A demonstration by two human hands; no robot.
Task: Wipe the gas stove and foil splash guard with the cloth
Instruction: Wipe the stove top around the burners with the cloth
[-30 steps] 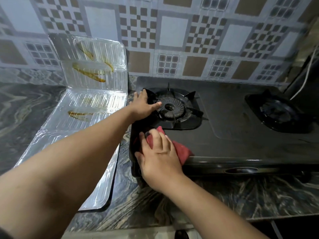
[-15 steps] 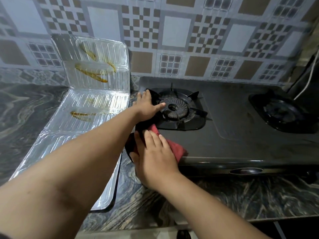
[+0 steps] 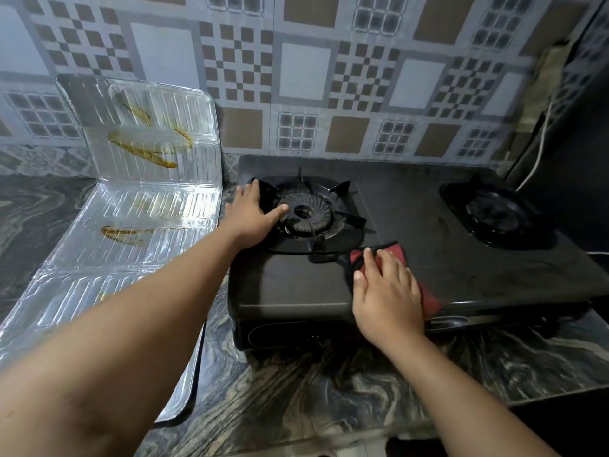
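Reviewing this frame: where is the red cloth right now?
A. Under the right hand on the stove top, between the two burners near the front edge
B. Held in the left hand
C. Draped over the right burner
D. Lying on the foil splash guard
A: the right hand presses the red cloth flat on the stove top, while the left hand rests by the left burner.

Dim, bluish light, glare on foil guard point(image 3: 131, 209) — wide-angle bend at edges, slight blur
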